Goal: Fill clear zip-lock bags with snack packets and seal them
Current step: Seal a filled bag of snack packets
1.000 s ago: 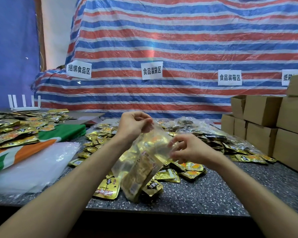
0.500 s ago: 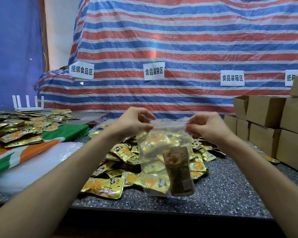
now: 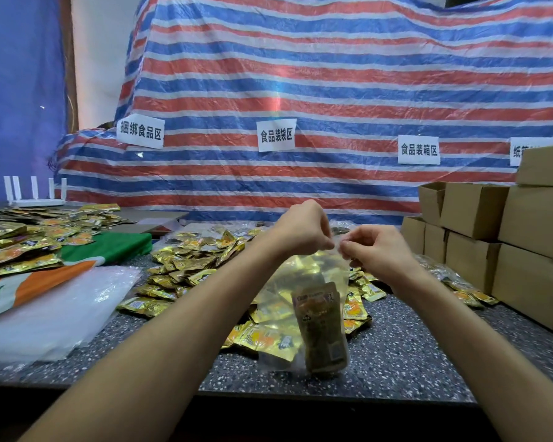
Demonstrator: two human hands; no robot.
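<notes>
Bag of clear zip-lock plastic (image 3: pixel 300 275), gold foil snack packets (image 3: pixel 323 333) inside, hangs pinched at top by left hand (image 3: pixel 304 231) and right hand (image 3: pixel 375 250).

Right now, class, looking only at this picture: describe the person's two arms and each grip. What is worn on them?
The left forearm and right forearm are bare to the frame's edge; no sleeve shows. The left grip and right grip wear no gloves, and no ring, watch, bracelet or marking is visible.
</notes>
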